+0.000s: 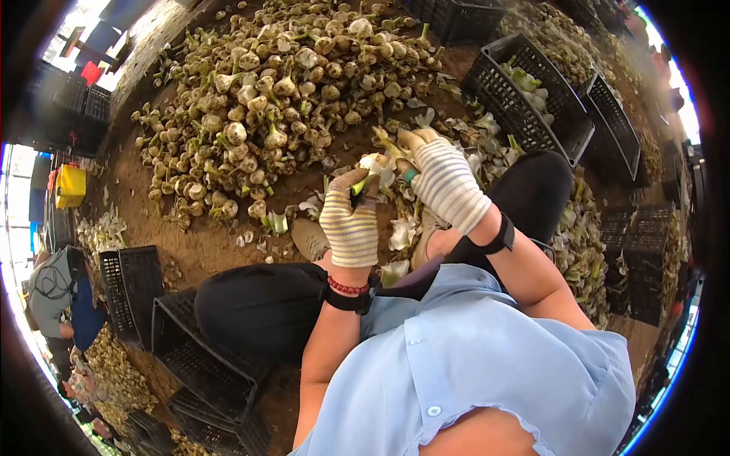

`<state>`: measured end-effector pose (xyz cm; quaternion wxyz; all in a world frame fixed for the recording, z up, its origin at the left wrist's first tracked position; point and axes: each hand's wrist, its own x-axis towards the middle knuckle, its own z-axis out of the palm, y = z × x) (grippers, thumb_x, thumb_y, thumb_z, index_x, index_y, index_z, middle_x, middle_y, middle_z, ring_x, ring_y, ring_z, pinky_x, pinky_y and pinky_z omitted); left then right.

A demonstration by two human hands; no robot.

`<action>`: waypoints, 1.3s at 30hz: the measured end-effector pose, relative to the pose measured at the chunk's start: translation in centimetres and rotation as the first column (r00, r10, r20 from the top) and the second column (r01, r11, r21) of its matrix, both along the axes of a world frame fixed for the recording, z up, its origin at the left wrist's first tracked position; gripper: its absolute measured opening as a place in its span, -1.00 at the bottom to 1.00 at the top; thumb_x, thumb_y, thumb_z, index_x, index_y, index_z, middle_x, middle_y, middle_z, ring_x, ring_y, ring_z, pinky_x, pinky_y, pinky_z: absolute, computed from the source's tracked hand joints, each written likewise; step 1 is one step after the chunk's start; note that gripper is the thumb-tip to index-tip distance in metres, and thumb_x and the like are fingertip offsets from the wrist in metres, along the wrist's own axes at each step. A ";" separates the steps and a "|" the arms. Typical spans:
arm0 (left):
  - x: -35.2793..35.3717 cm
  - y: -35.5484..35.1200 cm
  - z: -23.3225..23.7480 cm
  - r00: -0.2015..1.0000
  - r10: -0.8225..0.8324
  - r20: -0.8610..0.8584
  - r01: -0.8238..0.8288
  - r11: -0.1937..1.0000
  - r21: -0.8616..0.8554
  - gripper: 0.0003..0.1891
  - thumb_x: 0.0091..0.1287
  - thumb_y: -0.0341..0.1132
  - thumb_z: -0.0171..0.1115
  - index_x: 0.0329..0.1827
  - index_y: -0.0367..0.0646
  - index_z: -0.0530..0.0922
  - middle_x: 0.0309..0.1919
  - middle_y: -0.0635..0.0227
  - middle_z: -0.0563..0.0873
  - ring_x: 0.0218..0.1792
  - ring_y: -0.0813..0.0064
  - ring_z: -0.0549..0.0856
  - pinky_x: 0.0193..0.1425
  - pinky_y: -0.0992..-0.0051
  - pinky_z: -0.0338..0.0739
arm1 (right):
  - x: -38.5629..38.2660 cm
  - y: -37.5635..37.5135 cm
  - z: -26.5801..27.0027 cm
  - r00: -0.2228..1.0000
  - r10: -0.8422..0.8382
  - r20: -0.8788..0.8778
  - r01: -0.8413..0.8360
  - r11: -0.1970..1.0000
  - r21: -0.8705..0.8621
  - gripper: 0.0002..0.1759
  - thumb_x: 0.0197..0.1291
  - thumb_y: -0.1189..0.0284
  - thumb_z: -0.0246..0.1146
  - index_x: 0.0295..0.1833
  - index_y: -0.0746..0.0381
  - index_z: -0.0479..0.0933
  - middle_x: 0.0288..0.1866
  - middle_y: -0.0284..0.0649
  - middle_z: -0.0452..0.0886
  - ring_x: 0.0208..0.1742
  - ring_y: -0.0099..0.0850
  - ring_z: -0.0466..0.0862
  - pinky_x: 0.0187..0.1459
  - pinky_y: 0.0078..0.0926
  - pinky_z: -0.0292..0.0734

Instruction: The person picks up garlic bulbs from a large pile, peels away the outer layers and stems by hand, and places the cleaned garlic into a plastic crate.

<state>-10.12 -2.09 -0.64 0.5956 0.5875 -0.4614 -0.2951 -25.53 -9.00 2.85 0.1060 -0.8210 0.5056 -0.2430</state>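
My left hand, in a striped knit glove with dirty fingers, is closed around a garlic bulb. The bulb is pale, and its green stem shows between thumb and fingers. Just to the right, my right hand wears a matching glove and is bent over beside the bulb with its fingers curled. A small green piece shows by its thumb; what the fingers grip is partly hidden. Loose peels lie on the ground below the hands.
A large heap of garlic bulbs covers the ground ahead. A black crate at the right holds pale bulbs; more black crates stand at the left. Peels and leaves lie along my right side. Another person is at far left.
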 end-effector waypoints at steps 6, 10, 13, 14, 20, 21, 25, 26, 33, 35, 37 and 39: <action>-0.2 0.2 0.4 0.996 -0.031 0.082 0.034 0.999 -0.032 -0.81 0.32 -0.52 0.40 -0.02 -0.24 0.68 -0.18 0.29 0.74 -0.17 0.48 0.68 -0.01 0.50 0.60 | 0.8 1.3 1.5 0.991 0.069 -0.119 -0.075 0.996 -0.046 -0.75 0.08 0.42 0.37 -0.10 0.25 0.63 -0.15 -0.03 0.62 -0.09 -0.04 0.64 -0.03 -0.15 0.56; 1.3 0.3 0.9 0.993 -0.064 0.096 0.072 0.994 -0.085 -0.81 0.30 -0.57 0.39 -0.05 -0.22 0.69 -0.17 0.30 0.74 -0.14 0.48 0.69 0.02 0.49 0.60 | -1.0 -1.1 1.0 0.998 0.022 -0.056 -0.030 0.990 -0.138 -0.84 0.06 0.46 0.34 -0.25 0.28 0.58 -0.27 -0.03 0.59 -0.19 -0.03 0.60 -0.14 -0.15 0.54; 1.4 0.2 1.0 0.990 -0.098 0.101 0.109 0.988 -0.108 -0.82 0.32 -0.56 0.39 -0.05 -0.18 0.70 -0.15 0.41 0.74 -0.11 0.59 0.67 0.06 0.56 0.58 | -3.2 -2.7 1.2 0.997 -0.073 -0.026 0.070 0.993 -0.095 -0.85 0.15 0.45 0.32 -0.23 0.32 0.60 -0.24 -0.02 0.59 -0.15 0.00 0.62 -0.11 -0.11 0.56; 1.2 0.2 1.0 0.997 -0.070 0.008 0.071 0.997 -0.035 -0.83 0.33 -0.55 0.39 -0.05 -0.19 0.71 -0.15 0.41 0.74 -0.11 0.59 0.67 0.06 0.56 0.59 | -3.5 -2.3 1.1 0.999 -0.045 0.011 0.045 0.999 -0.024 -0.83 0.15 0.45 0.32 -0.19 0.32 0.60 -0.22 -0.01 0.60 -0.14 0.00 0.62 -0.09 -0.11 0.56; -0.3 0.0 2.0 0.921 0.056 -0.386 0.030 0.977 0.213 -0.82 0.33 -0.49 0.41 -0.03 -0.25 0.70 -0.14 0.36 0.76 -0.16 0.62 0.69 0.01 0.60 0.61 | -0.2 2.3 0.8 0.995 0.094 0.044 -0.087 0.987 -0.136 -0.69 0.17 0.44 0.32 0.02 0.31 0.59 -0.06 -0.03 0.66 -0.05 -0.05 0.67 -0.01 -0.17 0.61; -0.6 0.1 2.0 0.922 0.058 -0.382 0.029 0.975 0.219 -0.82 0.33 -0.49 0.41 -0.03 -0.25 0.70 -0.14 0.36 0.76 -0.16 0.62 0.69 0.01 0.60 0.61 | 0.3 2.4 0.3 0.996 0.083 0.040 -0.075 0.985 -0.156 -0.69 0.17 0.43 0.32 0.03 0.29 0.60 -0.09 -0.04 0.66 -0.08 -0.07 0.67 -0.05 -0.17 0.61; -0.8 0.2 1.4 0.969 0.008 -0.245 0.039 0.982 0.187 -0.81 0.32 -0.53 0.41 -0.02 -0.26 0.70 -0.13 0.32 0.76 -0.12 0.62 0.68 0.05 0.57 0.61 | 0.5 1.7 -0.5 0.996 0.086 0.000 -0.084 0.978 -0.189 -0.73 0.12 0.42 0.32 -0.05 0.26 0.62 -0.15 -0.07 0.64 -0.15 -0.09 0.65 -0.13 -0.18 0.59; -0.5 0.1 1.0 0.986 -0.023 -0.163 0.046 0.989 0.139 -0.81 0.30 -0.55 0.41 -0.04 -0.26 0.71 -0.13 0.33 0.76 -0.10 0.61 0.68 0.07 0.55 0.61 | 0.0 1.3 -0.5 0.994 0.076 -0.083 -0.091 0.976 -0.200 -0.76 0.10 0.41 0.31 -0.11 0.25 0.61 -0.19 -0.08 0.63 -0.20 -0.09 0.64 -0.17 -0.19 0.57; 1.1 0.3 1.6 0.986 -0.162 -0.030 0.161 0.986 -0.046 -0.82 0.23 -0.68 0.37 -0.15 -0.27 0.72 -0.12 0.32 0.72 -0.09 0.51 0.70 0.04 0.53 0.61 | -5.2 -4.3 -3.0 0.942 -0.012 0.334 0.002 1.000 0.028 -0.81 0.13 0.43 0.30 -0.19 0.31 0.59 -0.27 -0.02 0.63 -0.19 -0.04 0.66 -0.13 -0.21 0.61; 1.3 0.2 0.9 0.986 -0.165 -0.035 0.162 0.985 -0.057 -0.84 0.25 -0.67 0.37 -0.17 -0.25 0.70 -0.17 0.35 0.73 -0.11 0.55 0.70 0.04 0.56 0.61 | -5.6 -4.9 -1.3 0.996 -0.084 0.029 0.086 0.990 -0.110 -0.81 0.17 0.43 0.30 -0.15 0.30 0.59 -0.22 -0.02 0.64 -0.15 -0.03 0.66 -0.09 -0.20 0.61; 1.5 0.3 0.6 0.961 -0.132 -0.244 0.145 0.989 0.037 -0.85 0.26 -0.66 0.37 -0.18 -0.24 0.68 -0.22 0.38 0.74 -0.14 0.59 0.69 0.03 0.58 0.60 | -7.5 -6.0 -2.4 0.983 -0.164 -0.086 0.161 0.986 -0.041 -0.82 0.21 0.45 0.28 -0.10 0.28 0.59 -0.18 0.00 0.64 -0.12 0.00 0.65 -0.05 -0.17 0.60; 1.4 0.1 0.8 0.964 -0.118 -0.239 0.129 0.991 0.032 -0.85 0.26 -0.66 0.37 -0.19 -0.24 0.66 -0.23 0.39 0.75 -0.15 0.60 0.69 0.03 0.58 0.60 | -8.5 -6.4 -2.7 0.963 -0.170 -0.210 0.177 0.984 0.015 -0.78 0.21 0.50 0.26 -0.04 0.29 0.60 -0.19 0.03 0.63 -0.11 0.01 0.65 -0.04 -0.16 0.59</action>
